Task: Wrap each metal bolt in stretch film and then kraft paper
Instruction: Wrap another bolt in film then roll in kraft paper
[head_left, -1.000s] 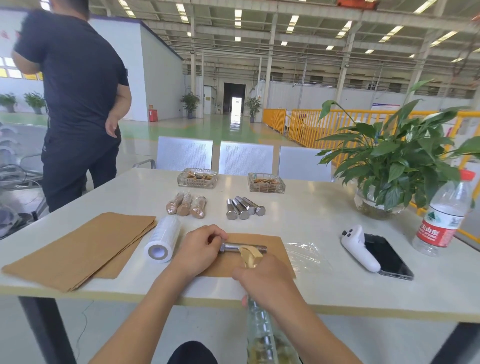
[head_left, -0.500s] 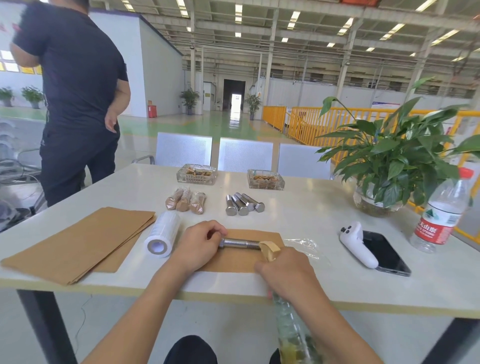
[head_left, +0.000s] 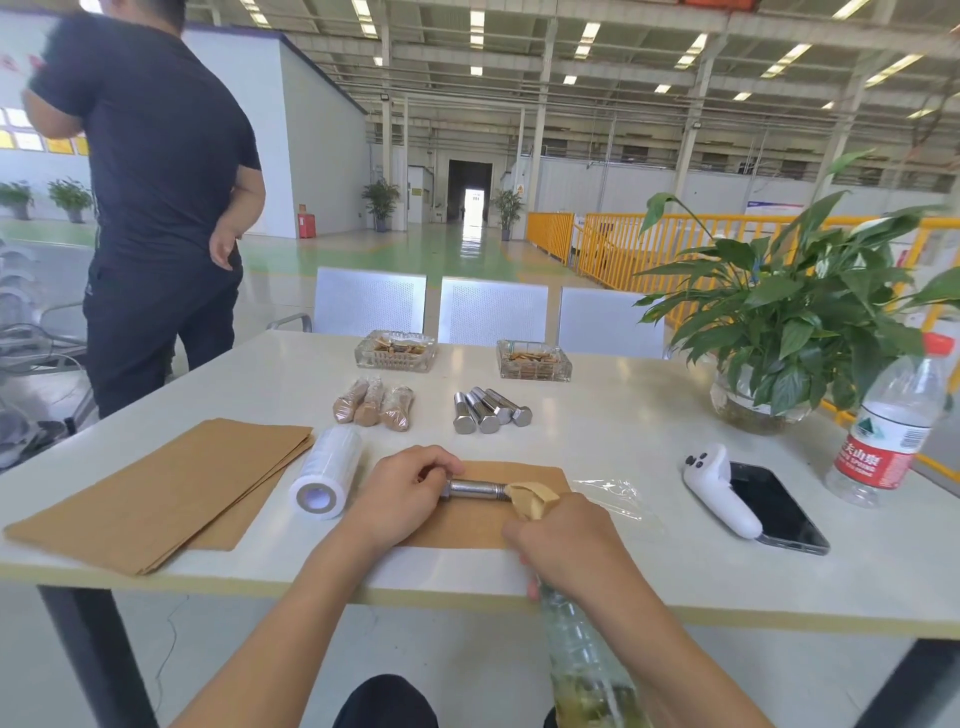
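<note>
Three wrapped bolts (head_left: 373, 402) lie at 11 o'clock, four bare bolts (head_left: 491, 410) at 12. The left hand (head_left: 402, 496) grips the current bolt (head_left: 475, 490) on a paper sheet (head_left: 470, 525); the right hand (head_left: 563, 543) pinches a paper scrap (head_left: 530, 499) against its tip. Roughly halfway, judging by this.

Across my bench (head_left: 649, 441) from the potted plant (head_left: 800, 332) sit two glass trays (head_left: 396, 351). Just beside the plant stands a water bottle (head_left: 893, 431); nearer me lie a phone (head_left: 779, 506) and white controller (head_left: 719, 488). A person (head_left: 156, 197) stands far left.
</note>
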